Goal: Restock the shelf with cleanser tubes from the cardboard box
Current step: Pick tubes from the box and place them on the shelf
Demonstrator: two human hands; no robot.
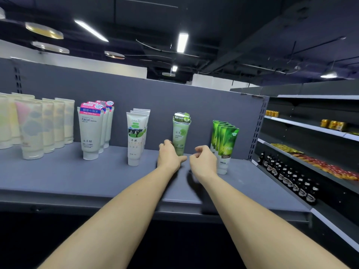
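Both bare arms reach out over the grey shelf (77, 177); the left hand (169, 155) is wrapped around the lower part of a pale green tube (181, 135), which stands upright on its cap near the back panel; the right hand (203, 162) hangs just beside it with fingers loosely curled, holding nothing, close to but not touching the tube. To the right stands a short row of bright green tubes (226, 146), one behind another; to the left, a row of white tubes with a cow picture (136, 136), then white tubes with pink tops (91, 131), then pale pastel tubes (32, 129) at the far end. On the neighbouring rack, dark bottles (289, 177) line a lower shelf; the cardboard box is nowhere in sight.
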